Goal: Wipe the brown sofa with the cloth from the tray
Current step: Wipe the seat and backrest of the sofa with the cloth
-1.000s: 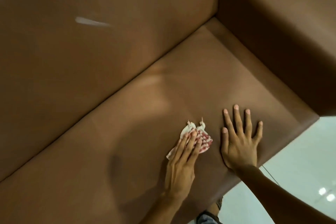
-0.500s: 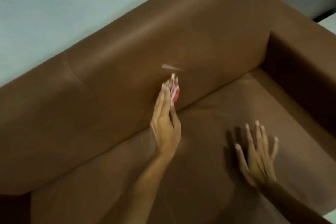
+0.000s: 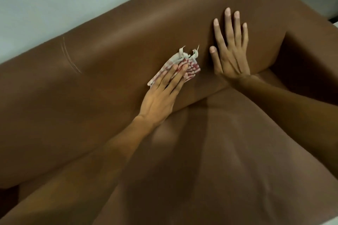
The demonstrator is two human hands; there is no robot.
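Note:
The brown sofa (image 3: pixel 91 97) fills most of the view, its backrest running from lower left to upper right and its seat below. A red-and-white checked cloth (image 3: pixel 190 60) lies pressed flat against the backrest under the fingers of my left hand (image 3: pixel 164 95). My right hand (image 3: pixel 230 47) rests flat on the backrest just right of the cloth, fingers spread, holding nothing. Part of the cloth is hidden under my left fingers. No tray is in view.
A pale wall (image 3: pixel 54 5) rises behind the backrest. The sofa's right armrest (image 3: pixel 311 56) stands at the right edge. A thin curved scratch mark (image 3: pixel 70 58) shows on the backrest at the left.
My left hand has carried the cloth from the seat up onto the backrest and laid it flat there. My right hand has lifted off the seat and now presses on the backrest beside it.

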